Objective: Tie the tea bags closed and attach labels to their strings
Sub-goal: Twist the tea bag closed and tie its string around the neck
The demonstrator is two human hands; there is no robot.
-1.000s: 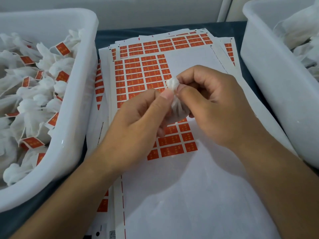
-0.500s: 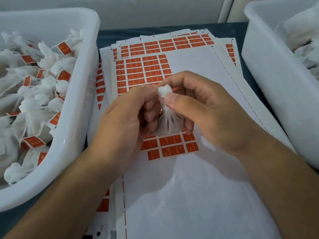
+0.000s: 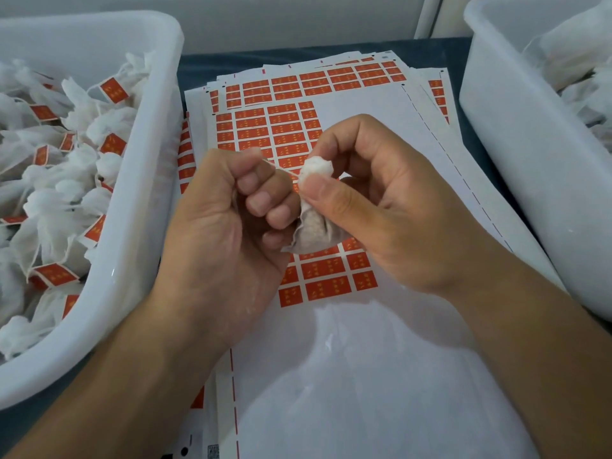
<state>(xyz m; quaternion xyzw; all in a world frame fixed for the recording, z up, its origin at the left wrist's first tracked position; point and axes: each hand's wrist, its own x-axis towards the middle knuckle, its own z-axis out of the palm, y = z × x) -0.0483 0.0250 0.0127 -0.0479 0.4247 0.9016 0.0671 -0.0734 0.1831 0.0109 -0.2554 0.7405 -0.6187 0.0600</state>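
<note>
Two hands on one tea bag [image 3: 314, 226] over the label sheet [image 3: 328, 286]: right hand [image 3: 390, 213] pinches its gathered neck while left hand [image 3: 231, 226], fingers curled, probably tugs the string [image 3: 287, 171] sideways so the knot cinches.

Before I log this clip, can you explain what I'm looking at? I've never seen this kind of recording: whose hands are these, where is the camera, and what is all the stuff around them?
No machine here: a person works bare-handed, filmed by a camera worn on their head, looking down.

The right hand pinches the gathered neck of a small white tea bag. The left hand is curled into a fist beside it, seemingly pulling a thin string sideways to tighten it.

Under the hands lie sheets of orange labels, many already peeled off. The left tub holds finished bags bearing orange labels. The right tub holds white bags; no labels show on them.
</note>
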